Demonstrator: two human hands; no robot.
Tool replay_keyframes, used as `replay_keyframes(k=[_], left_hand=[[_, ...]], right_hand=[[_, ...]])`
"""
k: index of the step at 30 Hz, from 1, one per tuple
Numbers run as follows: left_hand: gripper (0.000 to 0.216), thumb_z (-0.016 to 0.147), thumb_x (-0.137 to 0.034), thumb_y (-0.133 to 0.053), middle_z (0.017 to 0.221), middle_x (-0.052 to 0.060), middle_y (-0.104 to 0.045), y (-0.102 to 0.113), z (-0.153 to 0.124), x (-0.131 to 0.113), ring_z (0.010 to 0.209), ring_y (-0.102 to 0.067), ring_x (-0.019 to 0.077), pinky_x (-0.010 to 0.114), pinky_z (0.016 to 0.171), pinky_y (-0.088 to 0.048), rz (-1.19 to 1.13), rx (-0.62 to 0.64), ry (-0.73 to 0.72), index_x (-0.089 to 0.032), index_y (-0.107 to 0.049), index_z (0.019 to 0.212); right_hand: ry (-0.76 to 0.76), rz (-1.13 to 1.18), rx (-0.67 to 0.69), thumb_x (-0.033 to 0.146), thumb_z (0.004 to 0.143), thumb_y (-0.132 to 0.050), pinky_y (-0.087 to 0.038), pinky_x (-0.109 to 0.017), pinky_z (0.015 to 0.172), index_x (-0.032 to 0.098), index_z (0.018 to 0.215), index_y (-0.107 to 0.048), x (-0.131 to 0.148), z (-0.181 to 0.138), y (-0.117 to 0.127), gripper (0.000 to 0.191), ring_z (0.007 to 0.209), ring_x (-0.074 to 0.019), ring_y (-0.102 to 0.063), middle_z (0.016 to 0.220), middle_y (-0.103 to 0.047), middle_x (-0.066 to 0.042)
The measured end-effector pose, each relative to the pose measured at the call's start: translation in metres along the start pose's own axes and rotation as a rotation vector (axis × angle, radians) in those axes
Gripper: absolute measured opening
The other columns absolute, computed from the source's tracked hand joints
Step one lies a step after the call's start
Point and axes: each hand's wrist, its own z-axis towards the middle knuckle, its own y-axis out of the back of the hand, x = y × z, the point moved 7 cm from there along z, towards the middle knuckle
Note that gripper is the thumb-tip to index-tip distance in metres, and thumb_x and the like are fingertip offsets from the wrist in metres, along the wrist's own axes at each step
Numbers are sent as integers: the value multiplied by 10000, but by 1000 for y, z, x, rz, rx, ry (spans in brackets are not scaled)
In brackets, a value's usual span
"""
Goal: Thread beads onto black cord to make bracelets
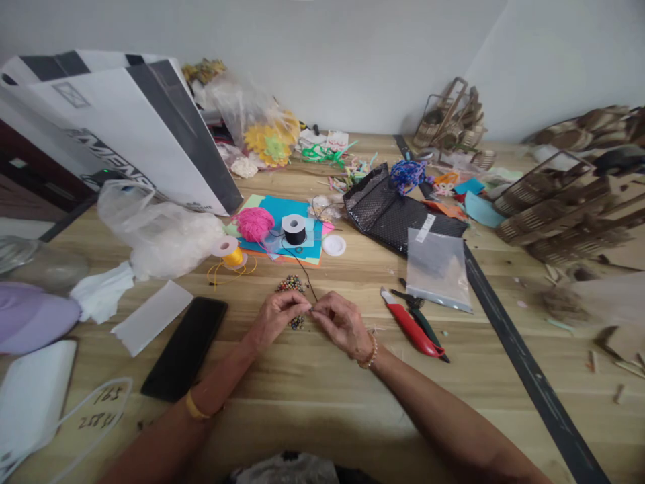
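Note:
My left hand [279, 316] and my right hand [341, 324] meet in a pinch at the middle of the wooden table [322, 396]. Between their fingertips runs a thin black cord [302, 269] that leads back to a black cord spool [293, 230]. A small pile of dark mixed beads [291, 285] lies just beyond and under my left fingers. Whether a bead sits in either pinch is too small to tell.
A black phone [185, 347] lies left of my hands, with red cutters and dark pliers [414, 327] to the right. Yellow cord spool [230, 253], pink yarn ball [253, 223], coloured paper [282, 210], black mesh bag [390, 214], plastic bags and wooden baskets [554, 208] crowd the back.

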Motion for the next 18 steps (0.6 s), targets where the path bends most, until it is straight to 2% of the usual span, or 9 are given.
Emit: replay_keyframes(k=[4, 11, 18], left_hand=[[171, 729, -313, -648, 644, 5, -635, 2, 0, 0, 642, -557, 138, 231, 622, -442, 19, -26, -27, -156, -657, 663], [131, 741, -286, -647, 716, 23, -694, 2, -3, 0, 699, -616, 156, 250, 691, -475, 91, -74, -82, -162, -683, 717], [138, 770, -293, -637, 761, 41, -742, 0, -5, 1, 724, -662, 169, 260, 714, -503, -38, -40, -30, -161, -678, 767]], right_hand=[[-35, 5, -2, 254, 885, -568, -429, -242, 523, 190, 853, -588, 0, 0, 2, 74, 594, -127, -519, 705, -583, -22], [-127, 75, -31, 232, 907, -516, -454, -243, 563, 187, 935, -576, -7, -3, 5, 80, 674, -133, -563, 820, -601, -42], [-206, 119, -52, 256, 939, -457, -465, -241, 560, 181, 992, -598, -10, -3, 7, 168, 653, -131, -580, 832, -642, -52]])
